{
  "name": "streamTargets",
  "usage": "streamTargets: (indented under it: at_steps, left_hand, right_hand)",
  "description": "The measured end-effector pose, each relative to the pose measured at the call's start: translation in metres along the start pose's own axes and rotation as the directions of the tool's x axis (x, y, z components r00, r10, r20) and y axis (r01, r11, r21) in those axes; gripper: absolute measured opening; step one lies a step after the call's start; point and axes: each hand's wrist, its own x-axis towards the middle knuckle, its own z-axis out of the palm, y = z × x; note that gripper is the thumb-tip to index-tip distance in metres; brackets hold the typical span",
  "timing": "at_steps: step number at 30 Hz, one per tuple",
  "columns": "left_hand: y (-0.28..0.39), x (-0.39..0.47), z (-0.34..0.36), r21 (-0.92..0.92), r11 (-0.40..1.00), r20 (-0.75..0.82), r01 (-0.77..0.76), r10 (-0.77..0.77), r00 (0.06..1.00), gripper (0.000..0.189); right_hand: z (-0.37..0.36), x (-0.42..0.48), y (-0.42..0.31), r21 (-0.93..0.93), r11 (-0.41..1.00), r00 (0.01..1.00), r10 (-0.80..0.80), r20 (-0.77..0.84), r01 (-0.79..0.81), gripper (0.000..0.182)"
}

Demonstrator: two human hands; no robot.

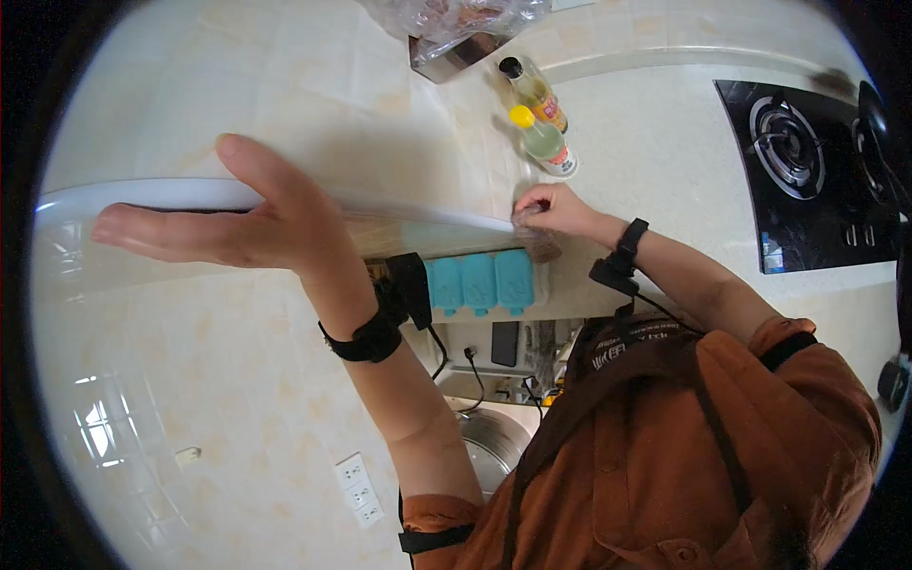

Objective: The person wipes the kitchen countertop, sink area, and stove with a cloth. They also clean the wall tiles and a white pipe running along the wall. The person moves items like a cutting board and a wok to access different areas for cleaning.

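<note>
My left hand point(263, 214) is raised at the left, thumb spread away from the fingers and nothing held. Its fingers lie along a long white strip point(420, 212), in front of a dark line under it; whether they touch it cannot be told. At the strip's right end, my right hand point(563, 208) has its fingertips pinched on a small crumpled translucent piece point(529, 214), perhaps plastic film. Just below that hand is a blurred brownish patch point(547, 248). Between my arms stands a seasoning box with turquoise lids point(479, 280), partly hidden by the left wrist's black device.
Two sauce bottles, one yellow-capped point(547, 146) and one black-capped point(538, 96), stand beyond my right hand. A black gas hob point(819, 178) lies to the right. Plastic wrapping point(463, 18) tops a metal box point(456, 57). Nearer are a phone point(505, 344), a metal pot point(491, 442) and cables.
</note>
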Motion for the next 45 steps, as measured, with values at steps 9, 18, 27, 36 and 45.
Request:
streamTargets:
  at_steps: [9,18,27,36,45]
  left_hand:
    - [0.007,0.001,-0.005,-0.055,0.993,0.025,0.1,-0.099,0.995,0.078]
    - [0.004,0.003,0.001,-0.062,0.993,-0.006,0.103,-0.104,0.995,0.075]
    - [0.002,-0.002,-0.002,-0.033,0.999,-0.015,0.003,-0.004,1.0,0.073]
    - [0.003,0.0,-0.003,-0.038,0.999,0.019,0.029,-0.028,0.999,0.078]
    - [-0.006,-0.003,-0.001,-0.061,0.998,0.01,-0.035,0.036,0.999,0.08]
  right_hand:
    - [0.016,0.006,-0.041,-0.098,0.975,0.98,-0.201,0.01,0.201,0.015]
    - [0.007,-0.004,0.0,-0.202,0.969,0.988,-0.153,-0.034,0.143,0.014]
    - [0.031,0.025,-0.137,-0.36,0.741,0.798,-0.603,0.017,0.567,0.015]
    - [-0.008,0.005,-0.009,-0.452,0.823,0.939,-0.31,0.149,0.344,0.015]
    - [-0.003,-0.008,0.06,-0.62,0.781,0.996,-0.03,0.085,0.077,0.019]
